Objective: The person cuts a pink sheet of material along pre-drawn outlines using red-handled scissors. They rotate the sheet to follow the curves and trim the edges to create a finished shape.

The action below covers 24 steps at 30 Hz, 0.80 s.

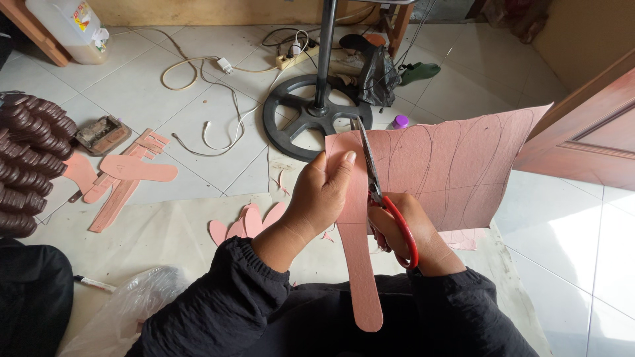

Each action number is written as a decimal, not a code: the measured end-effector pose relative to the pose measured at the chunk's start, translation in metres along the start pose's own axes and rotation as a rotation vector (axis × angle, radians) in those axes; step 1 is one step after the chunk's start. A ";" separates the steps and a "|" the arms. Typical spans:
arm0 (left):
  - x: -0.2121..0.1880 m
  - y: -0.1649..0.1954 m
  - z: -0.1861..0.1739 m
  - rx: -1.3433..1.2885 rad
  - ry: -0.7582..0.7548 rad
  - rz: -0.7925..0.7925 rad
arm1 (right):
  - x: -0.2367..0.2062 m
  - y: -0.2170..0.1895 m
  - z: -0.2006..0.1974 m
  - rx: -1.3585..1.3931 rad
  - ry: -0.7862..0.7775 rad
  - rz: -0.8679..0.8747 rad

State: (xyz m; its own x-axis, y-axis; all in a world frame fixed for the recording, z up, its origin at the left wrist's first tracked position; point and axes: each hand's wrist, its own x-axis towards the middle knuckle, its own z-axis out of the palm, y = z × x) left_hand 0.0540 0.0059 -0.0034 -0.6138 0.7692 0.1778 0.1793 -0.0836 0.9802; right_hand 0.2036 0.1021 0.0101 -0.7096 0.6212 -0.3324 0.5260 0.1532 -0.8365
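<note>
Clutter on the tiled floor — off to the sides

A black fan base stands at top centre, with a white power strip and loose cables behind it and a small purple cap just beside it. At left lie pink cut-out strips and sole shapes, a stack of dark brown soles and a small worn box. A plastic jug stands top left — a marker and a clear bag lie on the beige sheet, near pink offcuts.
</note>
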 end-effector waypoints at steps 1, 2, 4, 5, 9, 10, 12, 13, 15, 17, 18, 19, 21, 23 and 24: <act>0.000 -0.001 0.000 -0.012 0.015 0.016 | 0.000 0.001 0.001 0.030 -0.013 -0.029; -0.001 -0.002 0.002 -0.024 0.031 0.032 | 0.000 0.003 0.001 0.060 -0.026 -0.059; -0.001 -0.005 0.004 -0.054 0.054 0.052 | 0.000 0.005 0.003 0.087 -0.042 -0.088; -0.001 -0.007 0.005 -0.071 0.062 0.058 | 0.001 0.006 0.005 0.082 -0.043 -0.090; 0.004 -0.013 0.003 -0.156 0.021 0.024 | 0.003 0.009 0.007 0.101 -0.059 -0.133; 0.005 -0.014 0.002 -0.147 0.003 -0.001 | 0.004 0.009 0.006 0.107 -0.067 -0.113; 0.006 -0.014 -0.002 -0.129 -0.034 -0.051 | 0.005 0.009 0.006 0.119 -0.082 -0.073; 0.007 -0.014 -0.004 -0.081 -0.064 -0.034 | 0.004 0.010 0.006 0.143 -0.094 -0.096; 0.008 -0.013 -0.007 0.014 -0.117 0.002 | 0.002 0.012 0.004 0.191 -0.121 -0.146; 0.007 -0.012 -0.007 -0.027 -0.152 0.013 | 0.002 0.013 0.002 0.237 -0.150 -0.165; 0.006 -0.011 -0.006 -0.047 -0.171 0.016 | 0.002 0.014 0.001 0.262 -0.165 -0.172; 0.005 -0.011 -0.006 -0.036 -0.171 0.002 | 0.002 0.015 0.001 0.232 -0.158 -0.173; 0.006 -0.010 -0.006 -0.017 -0.176 -0.022 | 0.003 0.016 0.000 0.170 -0.139 -0.177; 0.005 -0.008 -0.004 -0.020 -0.161 -0.016 | 0.004 0.016 0.000 0.117 -0.094 -0.149; 0.004 -0.007 -0.004 -0.021 -0.150 -0.013 | 0.004 0.016 0.001 0.089 -0.074 -0.136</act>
State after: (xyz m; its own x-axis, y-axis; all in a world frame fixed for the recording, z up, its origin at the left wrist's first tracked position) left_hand 0.0475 0.0073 -0.0096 -0.4940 0.8562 0.1515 0.1546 -0.0851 0.9843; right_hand 0.2088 0.1067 -0.0054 -0.8056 0.5408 -0.2419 0.3817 0.1616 -0.9101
